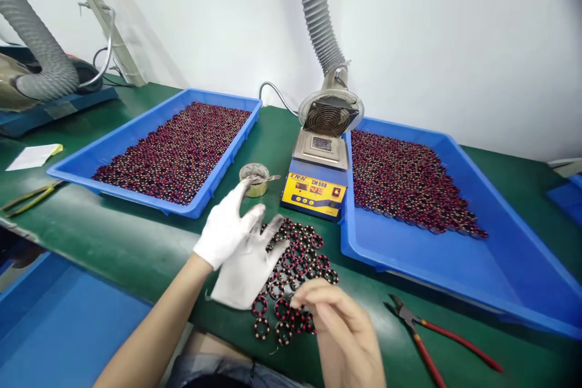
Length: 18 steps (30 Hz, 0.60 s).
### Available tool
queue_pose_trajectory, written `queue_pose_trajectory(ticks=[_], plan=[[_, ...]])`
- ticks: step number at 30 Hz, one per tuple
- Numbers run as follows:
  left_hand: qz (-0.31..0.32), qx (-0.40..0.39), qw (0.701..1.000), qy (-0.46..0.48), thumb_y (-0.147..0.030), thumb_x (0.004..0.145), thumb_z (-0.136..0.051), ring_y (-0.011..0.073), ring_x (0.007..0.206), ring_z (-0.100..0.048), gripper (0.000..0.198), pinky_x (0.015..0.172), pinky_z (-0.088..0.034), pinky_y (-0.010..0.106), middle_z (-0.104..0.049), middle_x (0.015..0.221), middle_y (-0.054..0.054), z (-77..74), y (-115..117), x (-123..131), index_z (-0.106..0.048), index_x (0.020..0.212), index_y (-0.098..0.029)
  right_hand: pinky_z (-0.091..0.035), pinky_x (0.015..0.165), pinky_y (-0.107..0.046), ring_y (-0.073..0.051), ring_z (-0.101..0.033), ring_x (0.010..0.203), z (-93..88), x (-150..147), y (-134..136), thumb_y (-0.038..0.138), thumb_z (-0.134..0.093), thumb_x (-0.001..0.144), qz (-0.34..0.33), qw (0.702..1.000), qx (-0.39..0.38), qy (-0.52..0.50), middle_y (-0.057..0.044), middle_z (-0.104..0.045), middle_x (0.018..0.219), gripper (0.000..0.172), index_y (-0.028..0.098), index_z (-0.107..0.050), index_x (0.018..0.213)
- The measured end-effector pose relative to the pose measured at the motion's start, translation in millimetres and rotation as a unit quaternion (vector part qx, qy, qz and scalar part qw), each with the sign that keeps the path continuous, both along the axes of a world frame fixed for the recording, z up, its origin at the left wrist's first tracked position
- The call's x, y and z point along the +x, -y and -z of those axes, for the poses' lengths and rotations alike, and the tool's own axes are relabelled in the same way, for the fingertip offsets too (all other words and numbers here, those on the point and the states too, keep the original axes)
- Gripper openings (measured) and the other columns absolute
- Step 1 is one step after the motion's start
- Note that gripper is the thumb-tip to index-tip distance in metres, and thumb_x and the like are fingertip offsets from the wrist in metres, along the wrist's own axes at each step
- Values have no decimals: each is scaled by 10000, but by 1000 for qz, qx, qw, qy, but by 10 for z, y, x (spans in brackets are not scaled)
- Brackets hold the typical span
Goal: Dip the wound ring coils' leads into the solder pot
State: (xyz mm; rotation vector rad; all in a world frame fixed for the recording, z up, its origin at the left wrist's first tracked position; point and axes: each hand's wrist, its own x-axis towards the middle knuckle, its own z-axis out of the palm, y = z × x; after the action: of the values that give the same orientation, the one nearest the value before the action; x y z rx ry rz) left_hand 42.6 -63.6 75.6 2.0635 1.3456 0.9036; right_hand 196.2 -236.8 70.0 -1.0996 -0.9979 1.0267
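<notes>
My left hand (pixel 227 224), in a white glove, is stretched toward a small round tin (pixel 258 190). Its forefinger reaches the tin's near rim and its thumb stands apart. A thin metal strip lies across the top of the tin. Below that hand, an empty white glove (pixel 245 273) with smudged fingers lies on the table. My bare right hand (pixel 341 321) is closed in a pinch above the near side of a cluster of small black rings (pixel 297 251) with red and copper-coloured spots. Whatever is between its fingertips, if anything, cannot be made out.
A yellow-and-blue heating unit (pixel 313 191) stands behind the rings, beneath a fume hose (pixel 318 6). Blue trays of rings flank it, one left (pixel 197 209) and one right (pixel 422 254). Red-handled cutters (pixel 413 321) lie at right, yellow-handled pliers (pixel 34 197) at far left.
</notes>
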Motion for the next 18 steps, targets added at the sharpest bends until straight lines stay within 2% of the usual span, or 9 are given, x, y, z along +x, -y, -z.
queue_pose_trajectory(ticks=[2, 3, 6, 8, 11, 13, 14, 16, 18], plan=[[-2, 48, 998, -38, -410, 830, -562, 309, 1263, -431, 524, 1083, -289, 465, -526, 1333, 122, 13, 94, -97, -492, 1294, -178, -469, 753, -294, -169, -593, 791, 109, -7, -59, 306, -511, 911, 12, 998, -34, -50, -10, -652, 794, 192, 288, -682, 824], [17, 68, 995, -68, -387, 830, -573, 309, 1242, -442, 475, 1076, -288, 470, -549, 1296, 115, 7, 173, -184, -523, 1260, -192, -459, 751, -284, -167, -589, 786, 144, 2, -62, 291, -529, 899, 8, 997, -53, -56, -15, -649, 780, 185, 269, -690, 811], [177, 90, 955, -219, -378, 770, -665, 289, 1067, -545, 443, 931, -415, 429, -621, 1140, 72, -34, 447, -495, -562, 1184, -256, -456, 708, -267, -165, -591, 769, 195, 39, -32, 298, -512, 907, -35, 995, -87, -12, -34, -650, 779, 215, 243, -706, 830], [239, 81, 923, -289, -349, 685, -752, 301, 1030, -552, 511, 861, -444, 421, -623, 1110, 61, -32, 586, -657, -567, 1155, -277, -468, 662, -270, -164, -604, 711, 204, 17, -20, 302, -484, 915, -100, 988, -107, 39, -49, -661, 785, 249, 231, -722, 888], [243, 121, 902, -334, -193, 744, -695, 277, 917, -576, 337, 756, -452, 398, -643, 1017, 56, 47, 678, -753, -597, 1058, -268, -480, 734, -307, -171, -617, 672, 206, -135, -35, 245, -483, 890, -211, 958, -124, 150, -47, -682, 745, 259, 226, -725, 980], [231, 165, 903, -321, -132, 835, -572, 234, 777, -573, 199, 666, -442, 358, -650, 892, 51, 98, 709, -725, -600, 1002, -237, -474, 758, -313, -169, -607, 653, 211, -285, -54, 209, -487, 862, -263, 938, -118, 192, -37, -688, 740, 288, 216, -689, 1067], [223, 186, 909, -298, -133, 875, -513, 216, 723, -559, 172, 631, -434, 341, -644, 840, 49, 106, 733, -687, -591, 1003, -218, -476, 710, -295, -160, -592, 619, 216, -358, -64, 214, -480, 861, -278, 936, -118, 183, -34, -682, 732, 299, 200, -665, 1095], [201, 227, 923, -236, -167, 932, -434, 197, 668, -534, 176, 595, -426, 321, -635, 798, 53, 78, 810, -569, -560, 1053, -181, -438, 560, -241, -122, -520, 507, 224, -472, -86, 279, -444, 896, -265, 949, -130, 108, -21, -644, 678, 296, 163, -628, 1098], [190, 260, 931, -170, -182, 956, -404, 172, 620, -510, 177, 571, -413, 296, -632, 769, 41, 2, 924, -407, -542, 1067, -166, -328, 429, -197, -80, -398, 415, 223, -520, -117, 390, -431, 923, -183, 971, -150, -33, 17, -561, 586, 342, 148, -591, 1104]])
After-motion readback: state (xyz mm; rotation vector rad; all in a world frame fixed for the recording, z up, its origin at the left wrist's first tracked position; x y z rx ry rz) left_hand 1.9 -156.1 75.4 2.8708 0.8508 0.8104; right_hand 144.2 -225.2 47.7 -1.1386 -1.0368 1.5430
